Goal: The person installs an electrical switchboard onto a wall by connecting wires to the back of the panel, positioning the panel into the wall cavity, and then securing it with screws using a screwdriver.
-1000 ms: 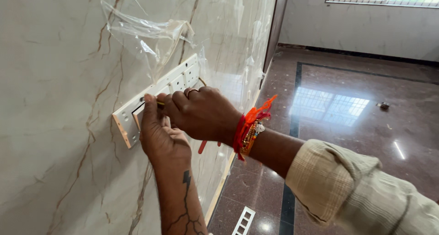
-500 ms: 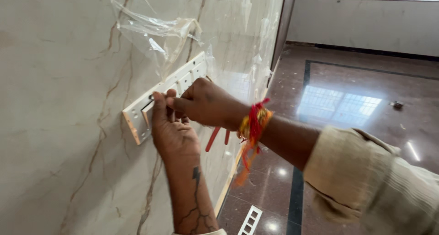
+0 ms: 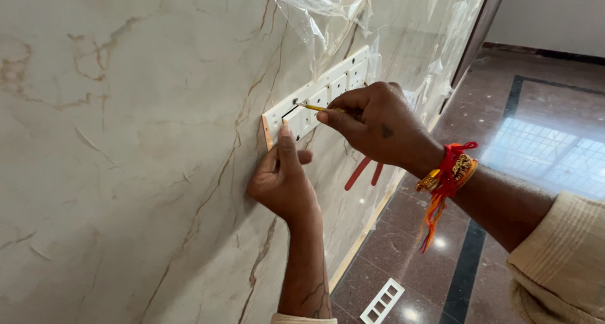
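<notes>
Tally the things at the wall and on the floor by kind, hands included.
Hands: 2, left hand and right hand
Switch plates: 2, plate on wall and spare plate on floor
Screwdrivers: 1, screwdriver
Red-handled tools: 1, pliers
Total: 6

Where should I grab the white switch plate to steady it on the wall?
Grip the switch plate at its free near end, from below, where the left hand sits. The right hand and its tool cover the middle, and loose plastic film hangs above.
</notes>
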